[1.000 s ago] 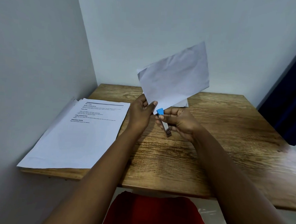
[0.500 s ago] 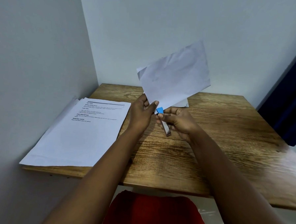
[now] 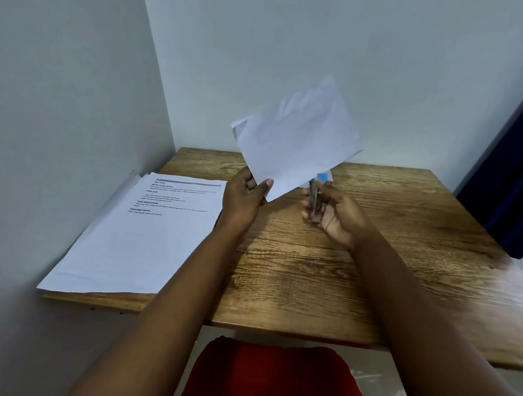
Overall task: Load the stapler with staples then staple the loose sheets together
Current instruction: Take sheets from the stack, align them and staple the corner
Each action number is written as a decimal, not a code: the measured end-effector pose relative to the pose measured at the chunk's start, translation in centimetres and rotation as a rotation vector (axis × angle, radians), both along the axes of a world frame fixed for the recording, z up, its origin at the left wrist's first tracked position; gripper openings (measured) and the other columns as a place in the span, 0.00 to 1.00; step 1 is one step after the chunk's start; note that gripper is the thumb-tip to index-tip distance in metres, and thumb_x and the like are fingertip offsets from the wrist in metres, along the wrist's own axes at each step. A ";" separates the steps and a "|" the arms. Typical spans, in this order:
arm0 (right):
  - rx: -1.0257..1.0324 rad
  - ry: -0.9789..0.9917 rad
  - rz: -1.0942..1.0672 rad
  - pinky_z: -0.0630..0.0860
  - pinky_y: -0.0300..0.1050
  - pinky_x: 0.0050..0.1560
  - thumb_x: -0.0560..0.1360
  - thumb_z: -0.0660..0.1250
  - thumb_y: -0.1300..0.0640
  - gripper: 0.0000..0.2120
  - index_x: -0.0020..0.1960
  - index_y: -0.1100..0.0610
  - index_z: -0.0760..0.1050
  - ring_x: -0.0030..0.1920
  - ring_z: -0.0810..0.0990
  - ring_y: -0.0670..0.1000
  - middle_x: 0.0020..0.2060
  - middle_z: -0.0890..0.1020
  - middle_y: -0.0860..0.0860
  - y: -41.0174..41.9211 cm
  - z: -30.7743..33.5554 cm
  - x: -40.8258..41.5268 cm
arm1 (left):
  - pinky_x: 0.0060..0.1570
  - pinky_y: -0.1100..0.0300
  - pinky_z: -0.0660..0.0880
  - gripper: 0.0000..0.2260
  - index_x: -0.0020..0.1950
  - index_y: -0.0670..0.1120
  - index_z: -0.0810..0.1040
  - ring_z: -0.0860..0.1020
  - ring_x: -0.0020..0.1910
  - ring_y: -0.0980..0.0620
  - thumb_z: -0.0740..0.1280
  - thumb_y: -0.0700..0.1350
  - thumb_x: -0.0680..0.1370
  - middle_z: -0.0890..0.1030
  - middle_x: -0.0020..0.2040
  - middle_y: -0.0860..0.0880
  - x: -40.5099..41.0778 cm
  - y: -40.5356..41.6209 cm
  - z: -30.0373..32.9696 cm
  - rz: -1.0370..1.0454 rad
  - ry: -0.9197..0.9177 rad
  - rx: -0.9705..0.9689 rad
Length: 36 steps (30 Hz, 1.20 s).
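1. Stapler [image 3: 314, 197]: a small metal one with a blue end, blurred, held roughly upright in the right hand [image 3: 335, 216] above the wooden table [image 3: 310, 276], its blue end uppermost and just beside the lower edge of the raised sheets.
2. Right hand grip: fingers curled around the stapler's body, palm turned toward the camera; whether the stapler's mouth is pressed together or apart cannot be told through the blur.
3. Loose sheets [image 3: 296, 139]: a small white bundle lifted clear of the table and tilted, its lower corner pinched between thumb and fingers of the left hand [image 3: 243, 200]. At the upper left corner, at least 2 layers show slightly fanned.
4. Left hand grip: clenched on that lower corner, thumb on the near face of the paper.
5. The stapler and the pinched corner are apart, with a strip of table visible between the 2 hands.
6. A stack of printed pages [image 3: 149, 231] lies flat on the table's left side against the wall, its near edge overhanging the table's front edge slightly; the top page carries lines of text too small to read.
7. A corner of another white paper [image 3: 330, 178] lies on the table behind the stapler.
8. A red seat [image 3: 275, 380] shows below the table's front edge, between the forearms.
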State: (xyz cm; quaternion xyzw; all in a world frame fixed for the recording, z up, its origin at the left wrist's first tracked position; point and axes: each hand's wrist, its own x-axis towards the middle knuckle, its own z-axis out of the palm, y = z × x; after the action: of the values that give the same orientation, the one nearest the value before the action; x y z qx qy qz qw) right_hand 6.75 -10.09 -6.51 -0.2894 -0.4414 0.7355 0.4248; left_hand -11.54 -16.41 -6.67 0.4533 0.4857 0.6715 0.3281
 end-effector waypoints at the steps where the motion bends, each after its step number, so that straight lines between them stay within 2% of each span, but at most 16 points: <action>1: -0.029 0.038 -0.061 0.76 0.45 0.33 0.79 0.64 0.55 0.08 0.53 0.57 0.69 0.35 0.78 0.50 0.43 0.80 0.55 0.5 0.0 0.3 | 0.38 0.58 0.74 0.11 0.58 0.50 0.80 0.79 0.43 0.51 0.68 0.37 0.79 0.86 0.47 0.52 -0.1 -0.1 0.0 -0.015 -0.002 0.001; 4: -0.078 0.081 -0.209 0.68 0.39 0.26 0.73 0.73 0.50 0.16 0.52 0.54 0.69 0.27 0.71 0.45 0.35 0.75 0.49 1.3 0.6 1.0 | 0.37 0.62 0.74 0.13 0.62 0.47 0.79 0.81 0.41 0.57 0.69 0.36 0.79 0.86 0.48 0.56 -0.3 -0.4 0.0 -0.061 0.004 -0.029; 7: -0.090 0.090 -0.324 0.63 0.36 0.23 0.71 0.75 0.57 0.11 0.44 0.53 0.72 0.25 0.69 0.44 0.28 0.73 0.47 1.5 1.1 1.7 | 0.38 0.59 0.75 0.18 0.67 0.45 0.76 0.80 0.36 0.58 0.70 0.38 0.78 0.86 0.44 0.54 -0.5 -0.4 -0.2 -0.105 0.071 -0.084; 10: -0.095 0.042 -0.418 0.62 0.36 0.21 0.72 0.70 0.68 0.12 0.40 0.56 0.70 0.23 0.69 0.44 0.26 0.72 0.48 1.7 1.3 1.9 | 0.46 0.48 0.79 0.33 0.76 0.52 0.59 0.78 0.32 0.52 0.72 0.41 0.77 0.82 0.42 0.38 -0.6 -0.5 -0.5 -0.102 0.154 -0.098; 12: -0.114 0.009 -0.457 0.61 0.36 0.22 0.71 0.69 0.70 0.12 0.39 0.57 0.69 0.22 0.68 0.44 0.25 0.72 0.49 1.8 1.3 1.9 | 0.46 0.49 0.81 0.42 0.79 0.61 0.47 0.76 0.30 0.51 0.72 0.39 0.77 0.76 0.33 0.41 -0.6 -0.6 -0.6 -0.090 0.169 -0.069; 13: -0.129 0.003 -0.469 0.61 0.37 0.23 0.71 0.69 0.70 0.12 0.39 0.57 0.69 0.21 0.67 0.44 0.25 0.71 0.49 1.9 1.2 1.9 | 0.46 0.49 0.82 0.41 0.78 0.63 0.48 0.76 0.31 0.50 0.71 0.39 0.78 0.74 0.31 0.44 -0.6 -0.7 -0.6 -0.109 0.149 -0.046; 14: -0.147 0.003 -0.481 0.60 0.37 0.24 0.70 0.68 0.70 0.12 0.38 0.57 0.68 0.20 0.66 0.45 0.24 0.71 0.49 1.9 1.2 1.8 | 0.46 0.49 0.83 0.37 0.78 0.62 0.53 0.77 0.34 0.48 0.70 0.40 0.79 0.73 0.33 0.43 -0.4 -0.9 -0.4 -0.143 0.109 -0.035; 16: -0.191 0.017 -0.512 0.59 0.37 0.25 0.70 0.67 0.69 0.12 0.37 0.56 0.67 0.19 0.65 0.45 0.22 0.71 0.48 2.1 1.0 1.7 | 0.47 0.52 0.83 0.23 0.74 0.51 0.67 0.82 0.45 0.44 0.67 0.41 0.81 0.75 0.45 0.39 0.1 -1.6 0.1 -0.234 0.025 -0.052; 17: -0.214 0.027 -0.529 0.60 0.36 0.25 0.69 0.66 0.69 0.11 0.36 0.56 0.67 0.19 0.65 0.45 0.21 0.71 0.48 2.2 1.0 1.6 | 0.46 0.55 0.83 0.19 0.71 0.45 0.70 0.83 0.49 0.46 0.66 0.40 0.81 0.76 0.50 0.38 0.3 -1.9 0.3 -0.269 -0.007 -0.073; 19: -0.252 0.035 -0.568 0.61 0.35 0.24 0.68 0.64 0.69 0.09 0.36 0.57 0.68 0.19 0.66 0.45 0.22 0.72 0.49 2.4 0.8 1.7 | 0.43 0.60 0.83 0.15 0.66 0.36 0.72 0.84 0.47 0.52 0.66 0.34 0.80 0.79 0.53 0.39 0.5 -2.4 0.4 -0.313 -0.058 -0.107; 21: -0.276 0.034 -0.585 0.63 0.35 0.23 0.67 0.62 0.69 0.07 0.35 0.59 0.69 0.19 0.68 0.46 0.25 0.72 0.50 2.5 0.8 1.8 | 0.40 0.63 0.81 0.15 0.63 0.32 0.74 0.85 0.43 0.55 0.67 0.30 0.77 0.80 0.51 0.39 0.5 -2.5 0.3 -0.309 -0.026 -0.107; 24: -0.300 0.028 -0.587 0.64 0.35 0.22 0.66 0.62 0.69 0.08 0.32 0.59 0.69 0.19 0.68 0.46 0.24 0.71 0.50 2.7 0.9 2.1 | 0.38 0.62 0.81 0.13 0.61 0.33 0.77 0.84 0.37 0.53 0.70 0.34 0.77 0.81 0.44 0.36 0.1 -2.1 0.1 -0.243 0.058 -0.129; 28: -0.333 0.037 -0.588 0.65 0.34 0.20 0.68 0.63 0.69 0.09 0.32 0.59 0.70 0.19 0.69 0.45 0.23 0.72 0.49 2.6 1.1 2.1 | 0.39 0.59 0.81 0.07 0.54 0.38 0.81 0.84 0.34 0.51 0.71 0.40 0.78 0.86 0.37 0.44 0.0 -1.2 -0.2 -0.165 0.140 -0.178; 32: -0.366 0.030 -0.592 0.67 0.34 0.20 0.70 0.65 0.69 0.08 0.35 0.59 0.72 0.19 0.69 0.44 0.24 0.73 0.49 2.4 1.3 2.0 | 0.36 0.63 0.81 0.10 0.52 0.32 0.80 0.83 0.30 0.53 0.69 0.40 0.79 0.85 0.33 0.46 0.5 -1.0 -0.2 -0.133 0.122 -0.212; 36: -0.383 0.050 -0.542 0.67 0.33 0.21 0.74 0.66 0.67 0.09 0.37 0.58 0.71 0.19 0.70 0.43 0.28 0.71 0.49 2.4 1.1 2.1 | 0.35 0.61 0.81 0.12 0.52 0.32 0.80 0.84 0.30 0.50 0.69 0.42 0.79 0.85 0.34 0.44 0.8 -1.2 -0.1 -0.131 0.062 -0.256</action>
State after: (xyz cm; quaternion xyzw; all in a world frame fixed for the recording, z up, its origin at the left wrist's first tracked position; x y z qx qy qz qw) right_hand 8.81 -7.64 -5.43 -0.4528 -0.1915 0.6723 0.5535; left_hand -10.71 -17.57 -6.81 0.4590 0.5467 0.5671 0.4110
